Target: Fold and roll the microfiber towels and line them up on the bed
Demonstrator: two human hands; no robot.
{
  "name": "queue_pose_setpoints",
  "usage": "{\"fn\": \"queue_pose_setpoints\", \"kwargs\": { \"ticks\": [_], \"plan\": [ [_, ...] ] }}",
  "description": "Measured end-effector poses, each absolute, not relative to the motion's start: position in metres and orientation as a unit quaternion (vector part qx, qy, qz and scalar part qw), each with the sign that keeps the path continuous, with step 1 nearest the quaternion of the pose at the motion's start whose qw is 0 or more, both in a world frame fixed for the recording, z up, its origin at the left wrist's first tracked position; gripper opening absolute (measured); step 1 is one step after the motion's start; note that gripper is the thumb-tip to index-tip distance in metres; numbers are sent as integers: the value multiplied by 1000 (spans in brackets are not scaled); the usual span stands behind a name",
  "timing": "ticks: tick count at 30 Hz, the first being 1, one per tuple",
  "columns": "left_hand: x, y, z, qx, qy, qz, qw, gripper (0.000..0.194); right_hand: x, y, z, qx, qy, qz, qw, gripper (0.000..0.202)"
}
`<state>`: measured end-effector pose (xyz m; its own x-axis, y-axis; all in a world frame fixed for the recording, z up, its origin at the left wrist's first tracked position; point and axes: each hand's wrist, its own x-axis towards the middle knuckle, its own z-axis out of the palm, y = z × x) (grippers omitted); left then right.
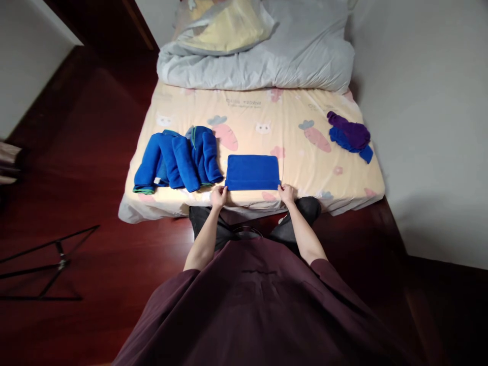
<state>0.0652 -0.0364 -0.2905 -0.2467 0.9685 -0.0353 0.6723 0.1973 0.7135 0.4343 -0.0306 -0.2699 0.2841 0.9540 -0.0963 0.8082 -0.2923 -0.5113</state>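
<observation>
Bedroom, printed sheet on the bed (297, 168). Left: blue jackets (152, 157) side by side, sleeves showing. Left hand (218, 196) pinches the near left corner of the blue cloth (252, 170), flat near the bed's front edge. Right hand (286, 194) pinches its near right corner. Folding looks nearly done there; far right, crumpled purple garment (356, 133) over blue fabric (366, 154) looks untouched.
</observation>
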Motion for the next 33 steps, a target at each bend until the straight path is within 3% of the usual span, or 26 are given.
{"fn": "queue_pose_setpoints", "kwargs": {
  "ticks": [10, 15, 19, 33],
  "plan": [
    [69, -42, -290, 531, 744, 326, 241, 33, 429, -32, -265, -785, -552, 211, 185, 28],
    [77, -48, -281, 641, 683, 290, 195, 39, 428, -37, -260, -793, -536, 217, 192, 19],
    [81, -49, -273, 699, 630, 278, 193, 53, 426, -45, -255, -764, -586, 202, 177, 30],
    [76, -42, -285, 693, 639, 252, 218, 70, 430, -47, -244, -714, -664, 188, 123, 58]
  ]
}}
